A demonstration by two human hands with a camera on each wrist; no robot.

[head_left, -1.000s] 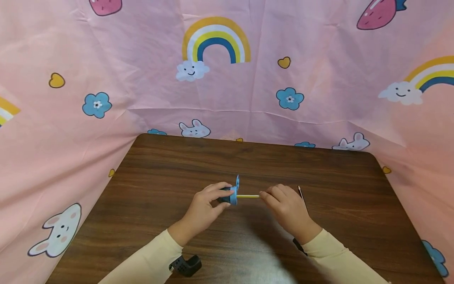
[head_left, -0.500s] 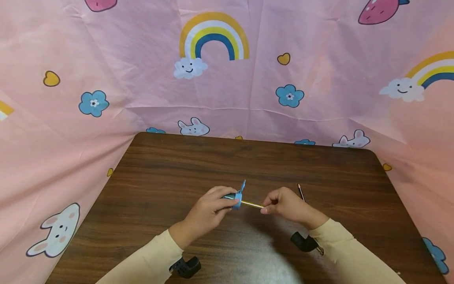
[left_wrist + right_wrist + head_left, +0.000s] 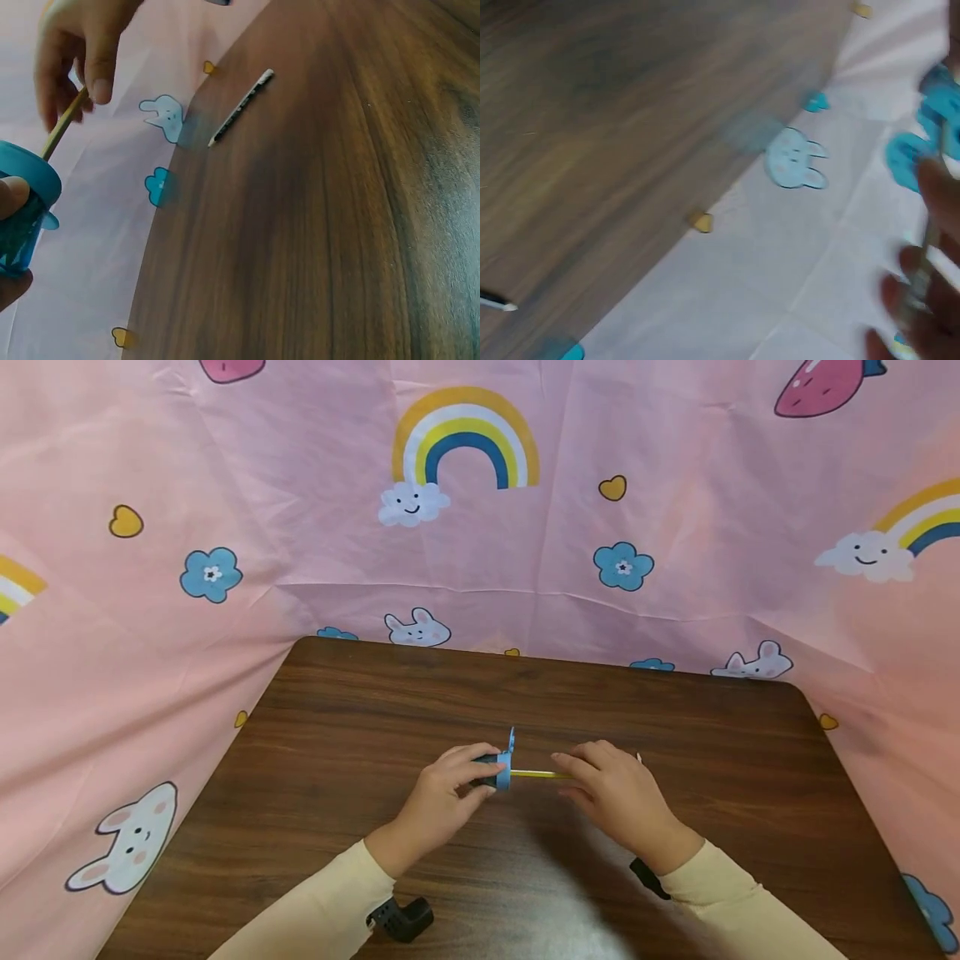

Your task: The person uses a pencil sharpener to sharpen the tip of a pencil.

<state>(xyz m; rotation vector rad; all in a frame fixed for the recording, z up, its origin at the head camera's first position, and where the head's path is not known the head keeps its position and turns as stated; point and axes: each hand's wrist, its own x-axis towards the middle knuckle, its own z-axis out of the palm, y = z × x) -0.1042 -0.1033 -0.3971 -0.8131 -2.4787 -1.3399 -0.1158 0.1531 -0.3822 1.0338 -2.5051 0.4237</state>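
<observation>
My left hand (image 3: 435, 793) grips a blue pencil sharpener (image 3: 504, 772) with a see-through container, held sideways above the table. Its round flip lid (image 3: 512, 740) stands up from the rim. A yellow-striped pencil (image 3: 534, 774) has one end in the sharpener's opening. My right hand (image 3: 626, 797) pinches the pencil's other end between thumb and fingers; in the left wrist view the thumb (image 3: 100, 79) lies against the pencil. The right wrist view is blurred around the fingers. The pencil's tip is hidden inside the sharpener.
A second pencil, black and white (image 3: 241, 107), lies on the dark wooden table (image 3: 375, 710) beyond my right hand, which mostly hides it in the head view. A pink patterned cloth (image 3: 315, 510) hangs behind and beside the table. Black wrist devices (image 3: 405, 920) sit under both wrists.
My right hand turns at the wrist: palm down, then rolled with the thumb side showing, then palm down again. The pencil tilted and levelled out. The left hand keeps holding the sharpener.
</observation>
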